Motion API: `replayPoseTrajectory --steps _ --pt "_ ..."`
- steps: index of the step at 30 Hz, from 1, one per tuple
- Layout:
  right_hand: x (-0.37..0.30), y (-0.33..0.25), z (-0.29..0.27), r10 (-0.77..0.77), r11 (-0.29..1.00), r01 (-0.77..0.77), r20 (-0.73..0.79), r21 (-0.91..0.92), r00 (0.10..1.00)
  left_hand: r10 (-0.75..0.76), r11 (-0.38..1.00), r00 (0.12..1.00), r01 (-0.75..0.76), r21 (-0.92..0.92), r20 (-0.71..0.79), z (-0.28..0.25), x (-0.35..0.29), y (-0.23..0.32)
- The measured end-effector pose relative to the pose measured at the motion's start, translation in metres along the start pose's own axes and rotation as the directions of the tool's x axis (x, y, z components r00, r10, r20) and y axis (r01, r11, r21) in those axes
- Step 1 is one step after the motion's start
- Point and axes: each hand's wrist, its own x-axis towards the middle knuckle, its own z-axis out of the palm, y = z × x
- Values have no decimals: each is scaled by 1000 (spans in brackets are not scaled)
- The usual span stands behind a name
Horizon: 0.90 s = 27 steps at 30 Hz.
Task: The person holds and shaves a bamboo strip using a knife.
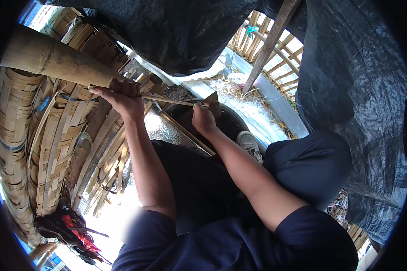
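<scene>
My left hand (122, 98) is closed round a thin bamboo strip (167, 100), just under a thick bamboo pole. The strip runs rightward to my right hand (203, 119), whose fingers are pinched near its other end. Whether the right hand also grips a tool is hidden. Beside its fingertips is a flat brown piece (212, 100), seemingly wood, over a round black tub or tyre (234, 119). A longer bamboo slat (185, 132) slants down between my forearms.
A thick bamboo pole (54, 58) crosses the upper left. Woven bamboo panels (13, 135) and loose slats (108, 169) fill the left side. Black plastic sheeting (362, 90) hangs at the right and top. A slanting wooden post (271, 45) stands beyond my shoe (248, 142).
</scene>
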Motion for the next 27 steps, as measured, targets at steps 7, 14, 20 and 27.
replayPoseTrajectory --steps 7,14,20,27 --pt "6 15 3 36 999 -36 47 -14 998 -21 999 997 23 -27 72 2 2 3" --pt "6 18 -2 4 999 0 75 -41 997 -11 999 999 13 -50 40 2 -1 4" --pt "3 21 1 7 994 4 94 -112 996 -27 999 1000 27 -36 -6 7 -9 7" --pt "9 31 6 1 989 14 100 -150 995 -22 999 1000 22 -31 23 10 -6 7"
